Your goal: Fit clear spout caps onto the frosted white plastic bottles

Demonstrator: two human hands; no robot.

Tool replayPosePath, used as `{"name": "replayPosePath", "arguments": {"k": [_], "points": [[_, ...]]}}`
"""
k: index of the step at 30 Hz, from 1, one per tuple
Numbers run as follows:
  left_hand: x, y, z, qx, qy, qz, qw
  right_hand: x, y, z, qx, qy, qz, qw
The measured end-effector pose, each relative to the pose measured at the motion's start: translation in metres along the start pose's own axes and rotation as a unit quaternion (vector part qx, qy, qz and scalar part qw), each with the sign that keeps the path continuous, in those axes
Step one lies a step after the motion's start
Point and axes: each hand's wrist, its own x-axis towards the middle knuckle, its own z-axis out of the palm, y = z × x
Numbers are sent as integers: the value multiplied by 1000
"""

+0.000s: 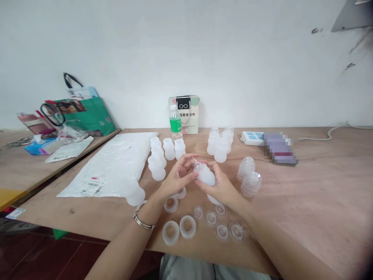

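My right hand (217,179) is wrapped round a small milky-white baby bottle (206,175), which lies tilted above the table. At its top end, the fingers of my left hand (182,173) close on a clear nipple (198,165); its lower part is hidden. Below my hands lie several loose clear nipples (222,231). Several translucent collar rings (171,232) are to their left, some partly behind my left wrist. Another white bottle (214,199) shows in part under my right hand. Uncapped white bottles (157,159) stand in a group beyond my left hand.
Bottles with clear domes (220,144) stand at the back. Clear dome caps (250,181) are stacked at right. A white mailing bag (113,163) covers the left side. Behind are a water bottle (175,124), a paper bag (192,116), a power strip (253,138) and a blurred-out flat object (279,148).
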Motion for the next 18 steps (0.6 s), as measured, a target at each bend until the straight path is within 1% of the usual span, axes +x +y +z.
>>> {"name": "replayPosePath", "arguments": {"k": [3,6,8,9,11,14,16,18], "points": [[2,-1,1,8,-6,3,1000,0,-1,1,4,-2,0,1000],[2,-2,0,21,-4,19,1000,-2,-3,0,-15,1,15,1000],[1,-1,-3,17,-16,10,1000,-3,-4,-1,-11,-5,23,1000],[0,0,-4,10,-26,3,1000,-3,-4,-1,9,-18,28,999],[-1,1,-7,-7,-46,-14,999,-4,-5,-3,74,-64,41,994],[-3,4,-10,-29,-60,-40,997,-4,-5,-5,173,-128,72,974],[-3,6,-11,-32,-55,-51,997,-3,-5,-5,217,-134,94,962],[-2,9,-11,-23,-30,-40,998,-2,-5,-5,246,-117,104,957]]}}
